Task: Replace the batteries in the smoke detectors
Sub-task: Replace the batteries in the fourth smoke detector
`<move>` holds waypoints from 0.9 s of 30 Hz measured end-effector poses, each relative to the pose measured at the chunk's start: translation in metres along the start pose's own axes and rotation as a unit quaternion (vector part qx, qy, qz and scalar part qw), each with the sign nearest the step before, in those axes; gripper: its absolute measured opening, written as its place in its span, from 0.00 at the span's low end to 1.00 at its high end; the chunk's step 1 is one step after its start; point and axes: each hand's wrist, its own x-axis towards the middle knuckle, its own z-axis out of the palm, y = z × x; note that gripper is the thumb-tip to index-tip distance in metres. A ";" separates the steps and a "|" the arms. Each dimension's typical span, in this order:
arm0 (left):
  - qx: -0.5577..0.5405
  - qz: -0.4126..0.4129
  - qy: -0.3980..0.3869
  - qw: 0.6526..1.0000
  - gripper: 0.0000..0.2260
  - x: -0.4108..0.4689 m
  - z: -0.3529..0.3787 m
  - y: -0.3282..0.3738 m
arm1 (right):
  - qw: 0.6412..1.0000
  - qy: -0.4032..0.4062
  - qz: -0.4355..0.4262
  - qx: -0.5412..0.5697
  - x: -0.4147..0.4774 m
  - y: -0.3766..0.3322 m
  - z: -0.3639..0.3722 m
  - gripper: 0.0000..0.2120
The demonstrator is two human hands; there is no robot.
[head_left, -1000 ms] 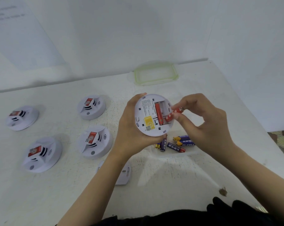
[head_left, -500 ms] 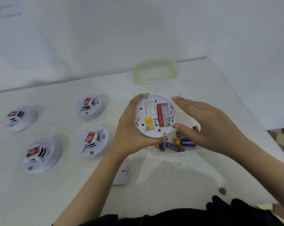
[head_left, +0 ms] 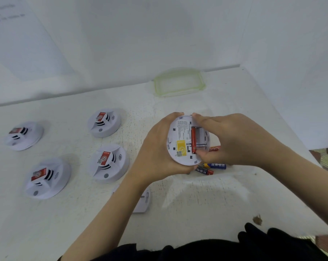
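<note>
Left hand: I see the left hand (head_left: pixel 155 153) curled round the left and lower rim of the smoke detector (head_left: pixel 180 140). It holds the smoke detector above the table (head_left: pixel 197 204), with the back side turned to the camera.

Right hand: the right hand (head_left: pixel 234 142) lies over the right part of the same smoke detector. Its forefinger touches the upper rim and its thumb tip is at the lower end of the red battery (head_left: pixel 193 141), so the fingers curve round the housing. I cannot tell if it pinches the red battery itself.

Red battery: it sits lengthwise in the open compartment on the back of the smoke detector.

Yellow sticker (head_left: pixel 181 146): on the same back side, just left of the red battery.

Loose batteries: three loose batteries lie just beside the held smoke detector, lower right. One is blue (head_left: pixel 215 165), one is dark with a red end (head_left: pixel 204 170), and one is red (head_left: pixel 214 148), partly hidden by the right hand.

Other detectors: four other detectors stand on the table at the left, well apart from both hands (head_left: pixel 104 122) (head_left: pixel 24 135) (head_left: pixel 109 162) (head_left: pixel 47 178). Each has a red label on top.

White plate (head_left: pixel 143 201): flat on the table, partly hidden behind the left forearm.

Lid (head_left: pixel 179 81): clear with a green rim, at the far edge of the table near the wall.
</note>
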 end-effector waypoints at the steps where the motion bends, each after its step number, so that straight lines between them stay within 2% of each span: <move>1: -0.001 0.001 0.003 1.000 0.42 0.001 0.001 0.000 | 1.000 0.002 -0.006 -0.003 0.000 0.000 0.000 0.34; 12: -0.042 -0.023 0.028 0.998 0.38 0.000 -0.003 0.000 | 1.000 -0.023 -0.008 0.016 0.002 -0.002 0.006 0.35; 17: -0.065 -0.030 0.063 0.995 0.40 -0.002 -0.003 -0.006 | 0.995 -0.016 0.003 0.098 -0.003 0.002 0.015 0.31; 22: -0.106 -0.027 0.088 0.990 0.40 -0.002 -0.007 -0.010 | 0.990 0.049 0.003 0.131 -0.004 0.002 0.019 0.22; 27: -0.097 -0.030 0.114 0.988 0.41 -0.003 -0.012 -0.015 | 0.958 0.181 0.065 0.213 -0.012 -0.007 0.020 0.11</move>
